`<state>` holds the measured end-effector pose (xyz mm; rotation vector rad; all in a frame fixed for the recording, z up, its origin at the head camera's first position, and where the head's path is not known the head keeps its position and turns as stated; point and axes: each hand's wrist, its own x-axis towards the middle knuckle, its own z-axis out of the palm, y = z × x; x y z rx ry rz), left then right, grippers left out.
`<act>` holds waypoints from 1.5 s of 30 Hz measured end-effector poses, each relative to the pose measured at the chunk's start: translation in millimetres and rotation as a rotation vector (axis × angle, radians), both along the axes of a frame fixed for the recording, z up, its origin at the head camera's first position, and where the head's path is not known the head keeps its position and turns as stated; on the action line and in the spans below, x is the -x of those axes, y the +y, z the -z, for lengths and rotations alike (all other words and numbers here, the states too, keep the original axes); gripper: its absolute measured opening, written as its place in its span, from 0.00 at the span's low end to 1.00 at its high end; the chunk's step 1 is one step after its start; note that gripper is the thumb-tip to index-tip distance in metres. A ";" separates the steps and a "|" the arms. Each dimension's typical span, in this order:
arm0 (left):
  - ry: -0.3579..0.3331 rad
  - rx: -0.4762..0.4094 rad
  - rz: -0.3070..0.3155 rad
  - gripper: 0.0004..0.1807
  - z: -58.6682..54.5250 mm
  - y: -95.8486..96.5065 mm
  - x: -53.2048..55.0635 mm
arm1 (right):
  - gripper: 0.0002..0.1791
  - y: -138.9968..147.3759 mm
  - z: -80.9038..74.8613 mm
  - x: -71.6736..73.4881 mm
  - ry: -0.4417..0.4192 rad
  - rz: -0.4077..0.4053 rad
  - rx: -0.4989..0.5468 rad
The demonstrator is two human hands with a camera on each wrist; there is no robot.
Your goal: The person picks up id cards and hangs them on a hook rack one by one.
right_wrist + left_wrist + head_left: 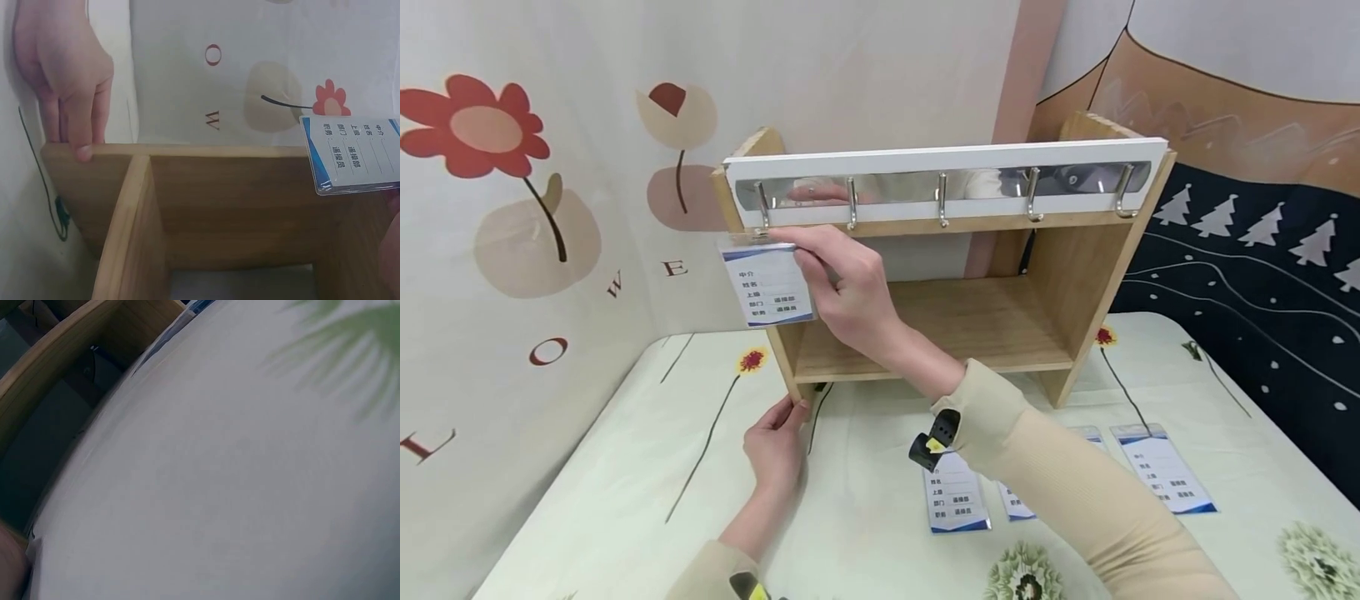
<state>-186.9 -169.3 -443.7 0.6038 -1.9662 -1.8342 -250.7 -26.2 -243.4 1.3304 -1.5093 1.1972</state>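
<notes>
In the head view, the right hand [846,287] covers the upper corner of the card [767,292], so whether it hangs on the hook [762,204] cannot be told. The sleeve [1075,475] hides most of other cards [1017,502]. The right wrist view's edge cuts off card and right hand. The left wrist view blurs the leaf print [369,347].

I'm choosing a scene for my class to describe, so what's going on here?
A person's right hand pinches a white-and-blue badge card in clear plastic at the leftmost silver metal hook on a pale wooden shelf; whether it hangs there is unclear. The left hand holds the shelf's lower left edge. The other four hooks are bare, and more badge cards lie on the pale floral cloth.
</notes>
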 end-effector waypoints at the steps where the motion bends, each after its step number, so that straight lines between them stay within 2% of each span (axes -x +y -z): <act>1: -0.004 -0.001 0.001 0.19 -0.7 0.5 0.4 | 0.13 -0.5 -0.9 -0.1 -0.003 0.005 0.000; 16: 0.002 0.021 -0.024 0.19 -1.1 4.5 0.3 | 0.16 -1.9 -2.1 -5.8 0.011 0.075 -0.003; 26: -0.027 0.018 0.003 0.20 -1.8 2.8 -0.2 | 0.17 -0.8 -8.1 -14.9 -0.022 0.120 -0.061; 36: -0.020 -0.024 0.006 0.20 -3.1 1.9 -0.8 | 0.18 2.3 -16.6 -24.0 -0.144 0.115 -0.104; 45: -0.040 -0.053 0.039 0.21 -3.5 1.8 -2.0 | 0.20 2.7 -19.6 -28.6 -0.349 0.122 -0.125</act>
